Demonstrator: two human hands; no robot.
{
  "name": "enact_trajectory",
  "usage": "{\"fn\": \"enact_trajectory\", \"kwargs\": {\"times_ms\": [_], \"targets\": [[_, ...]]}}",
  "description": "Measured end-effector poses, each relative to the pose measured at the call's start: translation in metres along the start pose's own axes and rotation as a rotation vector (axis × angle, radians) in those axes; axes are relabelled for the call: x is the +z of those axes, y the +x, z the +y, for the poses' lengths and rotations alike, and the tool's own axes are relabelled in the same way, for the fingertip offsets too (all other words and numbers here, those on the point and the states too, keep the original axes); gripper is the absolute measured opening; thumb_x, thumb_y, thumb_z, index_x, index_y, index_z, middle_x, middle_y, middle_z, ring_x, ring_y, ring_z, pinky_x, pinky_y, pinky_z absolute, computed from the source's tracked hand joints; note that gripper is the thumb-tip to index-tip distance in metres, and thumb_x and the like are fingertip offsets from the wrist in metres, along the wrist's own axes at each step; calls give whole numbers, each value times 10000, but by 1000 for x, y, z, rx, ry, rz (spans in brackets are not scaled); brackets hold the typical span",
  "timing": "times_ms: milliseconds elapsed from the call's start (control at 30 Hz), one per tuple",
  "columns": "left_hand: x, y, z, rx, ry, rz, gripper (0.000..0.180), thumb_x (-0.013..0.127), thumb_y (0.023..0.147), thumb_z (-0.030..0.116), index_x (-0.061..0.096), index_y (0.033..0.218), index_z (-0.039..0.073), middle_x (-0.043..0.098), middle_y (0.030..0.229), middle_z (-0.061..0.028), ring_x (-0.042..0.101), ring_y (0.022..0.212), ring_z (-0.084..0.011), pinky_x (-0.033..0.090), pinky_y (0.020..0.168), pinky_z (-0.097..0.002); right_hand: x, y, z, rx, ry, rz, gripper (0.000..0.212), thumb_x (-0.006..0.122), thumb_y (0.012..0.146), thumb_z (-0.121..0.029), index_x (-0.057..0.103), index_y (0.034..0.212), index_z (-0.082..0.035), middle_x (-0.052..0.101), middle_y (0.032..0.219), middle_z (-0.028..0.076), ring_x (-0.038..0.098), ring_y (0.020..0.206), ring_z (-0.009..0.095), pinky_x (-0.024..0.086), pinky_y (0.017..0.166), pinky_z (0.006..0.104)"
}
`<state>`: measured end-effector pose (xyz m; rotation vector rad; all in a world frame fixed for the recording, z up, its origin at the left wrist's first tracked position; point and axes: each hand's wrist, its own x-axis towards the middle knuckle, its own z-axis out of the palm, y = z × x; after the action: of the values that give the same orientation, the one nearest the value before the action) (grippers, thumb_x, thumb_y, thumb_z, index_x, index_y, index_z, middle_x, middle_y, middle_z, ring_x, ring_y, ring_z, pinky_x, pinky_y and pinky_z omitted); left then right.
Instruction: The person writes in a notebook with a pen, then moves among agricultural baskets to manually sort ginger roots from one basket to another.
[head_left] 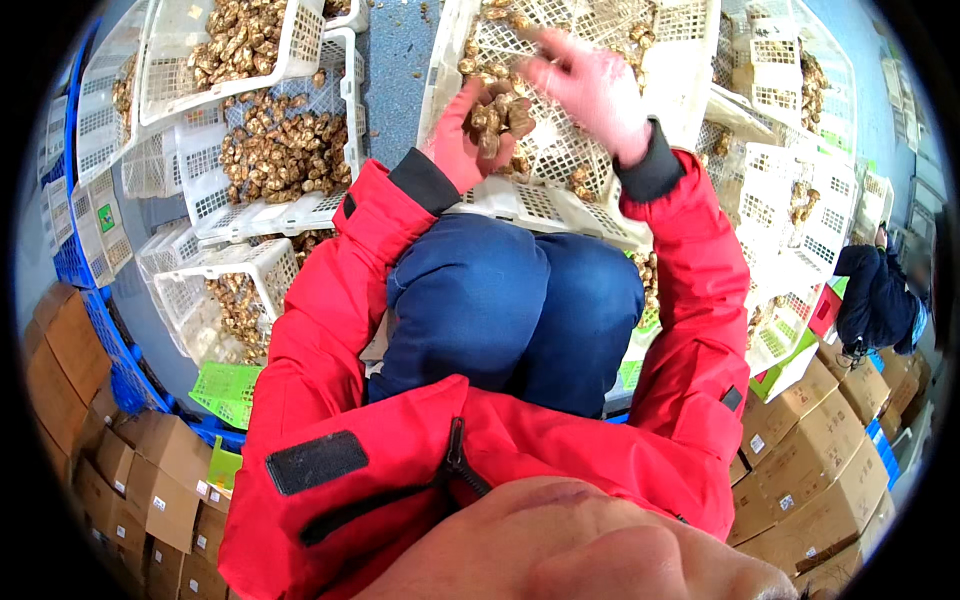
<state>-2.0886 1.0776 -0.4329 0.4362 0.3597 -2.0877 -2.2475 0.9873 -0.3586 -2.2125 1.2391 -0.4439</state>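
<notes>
My left hand (462, 138) is closed around a cluster of brown, knobbly mushroom-like pieces (492, 122), pale in places. Their exact kind I cannot make out. Just to the right, my right hand (598, 92) hovers over a white plastic crate (570, 135) with a lattice bottom. Its fingers are stretched toward the left, somewhat blurred, and nothing shows gripped in them. More of the same brown pieces (582, 182) lie scattered inside this crate, mostly along its sides. The crate sits directly before my knees.
At left, a white crate (205, 205) is heaped with brown pieces, and another full crate (165, 95) overlaps it. Further white crates (790, 190) stand at right. Cardboard boxes (165, 490) are stacked at lower left and lower right (810, 480). Another person (880, 290) sits at far right.
</notes>
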Motion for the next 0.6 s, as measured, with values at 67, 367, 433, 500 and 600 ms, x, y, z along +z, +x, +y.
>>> {"fn": "enact_trajectory", "kwargs": {"times_ms": [67,367,433,500,600], "targets": [[-1,-2,2,-64,-63,-57,270,484,884,275,522,1091,104,516,1135,-128,527,955,-259,475,607,-258,10,45,32,92,-109,43,323,544,784,-344,592,1021,-130,626,860,126,616,792,247,476,685,338],[1,-13,3,-64,-53,19,178,498,877,199,562,1033,142,566,1017,-123,593,760,-269,421,458,-221,92,146,101,158,-344,-43,257,440,801,-254,573,968,-111,615,886,150,581,841,301,453,760,401],[6,-4,1,-93,-90,-114,177,487,883,193,565,1030,132,565,997,-124,584,754,-268,413,451,-215,109,158,133,71,-492,101,216,450,805,-259,575,866,-94,621,839,138,596,798,273,463,717,388],[7,-9,4,-78,-125,-180,187,479,887,183,562,1047,134,561,992,-126,566,759,-260,411,461,-208,120,164,129,-9,-571,49,237,437,804,-239,609,801,-75,627,783,138,611,740,281,478,672,404],[3,-30,18,32,-145,-146,210,475,889,170,542,1085,138,516,1007,-115,520,750,-226,392,470,-212,121,168,93,144,-203,-140,275,369,810,-175,624,816,-72,630,797,153,619,742,284,490,619,397]]}}
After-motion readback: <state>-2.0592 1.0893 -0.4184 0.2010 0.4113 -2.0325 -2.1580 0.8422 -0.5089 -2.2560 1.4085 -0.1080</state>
